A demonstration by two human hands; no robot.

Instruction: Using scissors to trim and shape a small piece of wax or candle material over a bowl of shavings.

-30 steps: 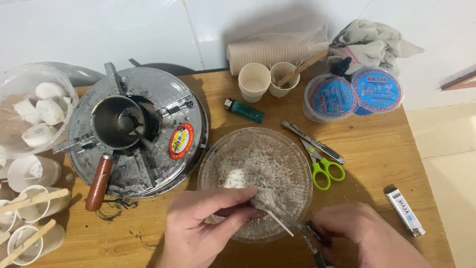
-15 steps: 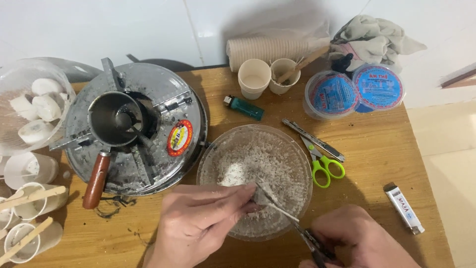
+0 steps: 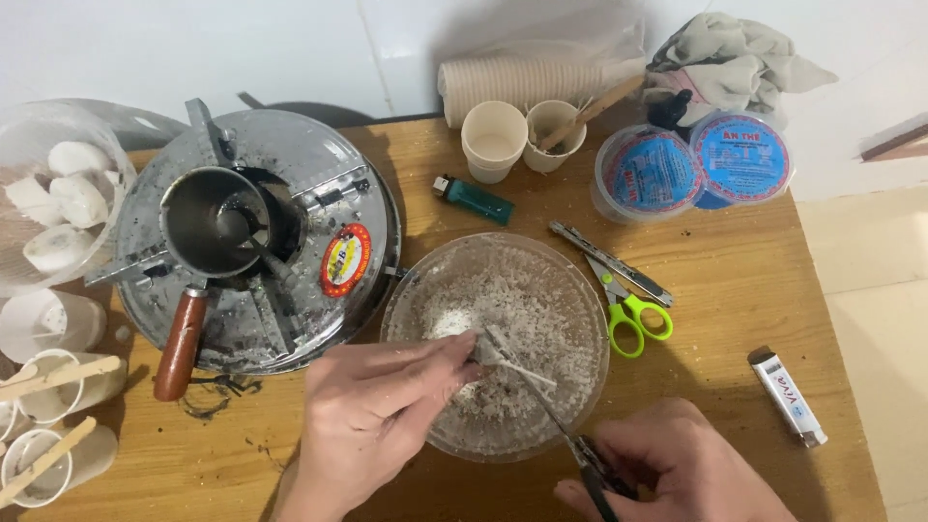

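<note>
My left hand (image 3: 377,406) pinches a small white lump (image 3: 482,352) with a thin white wick (image 3: 527,370) sticking out of it. It is held over a clear bowl (image 3: 584,300) of white flakes. My right hand (image 3: 677,464), at the table's front edge, grips the black handles of a slim pair of scissors (image 3: 553,414). The blades reach up-left over the bowl and meet the wick close to my left fingertips.
A round metal stove (image 3: 329,184) carries a small pot (image 3: 208,227) with a brown handle. Green scissors (image 3: 628,314), a utility knife (image 3: 609,263), two lighters (image 3: 474,200) (image 3: 788,396), paper cups (image 3: 493,140), blue-lidded tubs (image 3: 657,179) and stick-topped cups (image 3: 58,387) surround the bowl.
Both hands have shifted a little farther over the bowl. The scissor blades have slid up along the wick toward my left fingertips.
</note>
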